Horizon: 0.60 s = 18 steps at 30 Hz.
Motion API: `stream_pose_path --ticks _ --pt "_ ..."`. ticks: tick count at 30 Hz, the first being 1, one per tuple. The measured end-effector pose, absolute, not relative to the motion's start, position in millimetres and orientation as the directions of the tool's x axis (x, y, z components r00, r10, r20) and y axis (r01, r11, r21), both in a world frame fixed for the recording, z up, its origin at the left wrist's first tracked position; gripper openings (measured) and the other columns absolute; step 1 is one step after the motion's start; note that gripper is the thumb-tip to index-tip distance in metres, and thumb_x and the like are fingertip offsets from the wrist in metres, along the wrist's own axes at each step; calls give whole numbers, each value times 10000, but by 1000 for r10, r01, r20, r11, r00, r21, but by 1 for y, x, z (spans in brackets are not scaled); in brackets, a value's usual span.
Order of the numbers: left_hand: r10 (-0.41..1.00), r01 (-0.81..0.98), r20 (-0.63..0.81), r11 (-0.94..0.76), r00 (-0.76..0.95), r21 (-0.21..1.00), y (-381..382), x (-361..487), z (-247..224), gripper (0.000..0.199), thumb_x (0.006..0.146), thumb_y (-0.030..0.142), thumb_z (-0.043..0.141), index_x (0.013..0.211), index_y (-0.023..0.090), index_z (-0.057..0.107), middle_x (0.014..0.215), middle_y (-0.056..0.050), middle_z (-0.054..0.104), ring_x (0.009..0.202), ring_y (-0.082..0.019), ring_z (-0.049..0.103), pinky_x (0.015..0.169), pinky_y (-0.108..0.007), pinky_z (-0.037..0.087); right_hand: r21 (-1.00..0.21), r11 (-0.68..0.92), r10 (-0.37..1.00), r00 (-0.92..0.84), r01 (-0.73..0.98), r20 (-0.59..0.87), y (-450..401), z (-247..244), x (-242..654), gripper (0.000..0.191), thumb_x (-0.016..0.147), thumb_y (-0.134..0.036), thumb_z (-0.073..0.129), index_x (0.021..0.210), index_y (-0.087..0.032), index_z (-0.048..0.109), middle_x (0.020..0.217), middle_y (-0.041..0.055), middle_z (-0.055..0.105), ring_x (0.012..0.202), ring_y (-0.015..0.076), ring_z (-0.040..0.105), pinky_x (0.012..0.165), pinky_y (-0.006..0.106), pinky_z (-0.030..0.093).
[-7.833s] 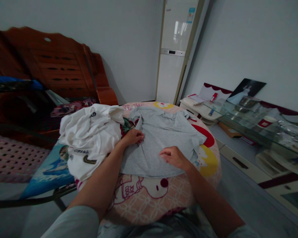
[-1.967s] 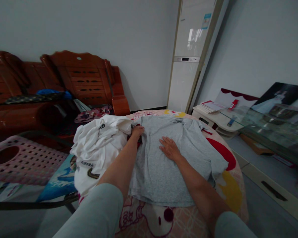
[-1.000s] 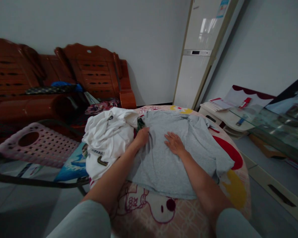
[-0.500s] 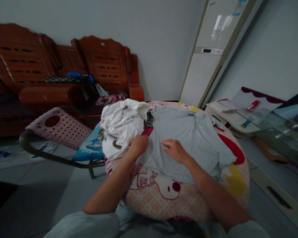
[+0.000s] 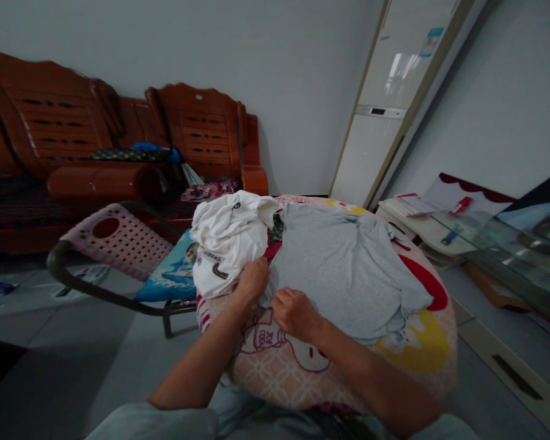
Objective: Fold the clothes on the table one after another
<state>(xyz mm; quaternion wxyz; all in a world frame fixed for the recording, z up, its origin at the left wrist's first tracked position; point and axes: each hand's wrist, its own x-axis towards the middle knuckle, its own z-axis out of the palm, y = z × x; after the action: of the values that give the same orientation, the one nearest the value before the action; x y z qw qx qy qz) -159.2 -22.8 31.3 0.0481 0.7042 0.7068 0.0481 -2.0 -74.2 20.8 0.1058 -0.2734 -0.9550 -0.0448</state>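
Observation:
A grey T-shirt (image 5: pixel 341 266) lies spread out over a round, patterned cloth-covered table (image 5: pixel 275 382). My left hand (image 5: pixel 255 279) is closed at the shirt's left edge, fingers curled over the fabric. Closer to me, my right hand (image 5: pixel 296 310) pinches the shirt's near left corner; its fingertips are partly hidden. Left of the grey shirt is a crumpled white shirt (image 5: pixel 231 229) with dark printing, beside my left hand. A strip of dark red cloth (image 5: pixel 273 249) shows between the two garments.
A pink woven chair (image 5: pixel 123 241) with a blue cushion (image 5: pixel 167 275) stands close on the left. Wooden sofas (image 5: pixel 206 143) line the wall. A tall white air conditioner (image 5: pixel 371 137) is behind, and a glass shelf (image 5: pixel 499 250) is at right.
My right hand has moved left and toward me, from hovering open over the shirt to closing on its near left corner. My left hand stays at the left edge.

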Motion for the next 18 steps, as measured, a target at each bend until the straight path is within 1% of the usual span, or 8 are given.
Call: stream_pose_path --ticks 3,7,9,11,14,16,18 --pt "1000 993 -21 0 2 116 -28 -168 28 236 976 217 453 1104 104 615 1042 -175 702 1012 -265 673 828 -334 479 -50 863 499 -832 503 242 -77 22 -1 137 938 -179 513 883 -150 635 873 90 617 839 205 559 708 310 436" --pt "999 995 -41 33 -30 90 -34 -174 31 214 963 237 481 1065 145 645 1026 -155 710 1010 -267 672 812 -328 478 -61 873 487 -862 483 143 -79 18 -3 150 932 -177 518 853 -163 645 851 71 624 761 179 563 635 283 411" --pt "999 997 -31 37 -35 73 -34 -172 39 220 961 244 477 1041 148 659 1013 -162 711 1004 -278 672 810 -339 482 -65 874 486 -866 481 117 -80 14 -4 147 924 -176 526 856 -164 656 836 66 626 725 169 558 600 274 392" --pt "1000 996 -1 -25 25 82 -29 -165 49 245 969 239 447 1034 148 665 1008 -162 711 996 -278 672 820 -348 485 -79 873 487 -865 481 119 -80 12 -6 152 923 -183 530 861 -160 667 826 66 629 702 164 554 580 269 380" --pt "974 959 46 -227 223 171 -6 -142 60 262 975 220 419 1029 167 670 1034 -127 714 1006 -240 668 878 -328 481 -121 876 480 -866 466 140 -80 12 -7 210 951 -261 528 853 -160 684 818 61 633 696 161 555 591 268 388" --pt "949 924 94 -313 299 219 19 -123 60 281 976 204 404 1072 161 665 1099 -123 701 1063 -221 654 945 -320 467 -173 881 467 -867 441 170 -80 12 -6 241 952 -328 551 856 -165 701 824 53 636 709 157 561 616 267 403" --pt "940 911 126 -337 316 235 50 -108 53 307 947 165 433 1180 130 629 1227 -145 657 1170 -215 612 1015 -313 440 -240 879 460 -864 411 203 -80 11 -6 232 930 -363 594 894 -175 724 825 41 640 720 152 566 628 260 410"
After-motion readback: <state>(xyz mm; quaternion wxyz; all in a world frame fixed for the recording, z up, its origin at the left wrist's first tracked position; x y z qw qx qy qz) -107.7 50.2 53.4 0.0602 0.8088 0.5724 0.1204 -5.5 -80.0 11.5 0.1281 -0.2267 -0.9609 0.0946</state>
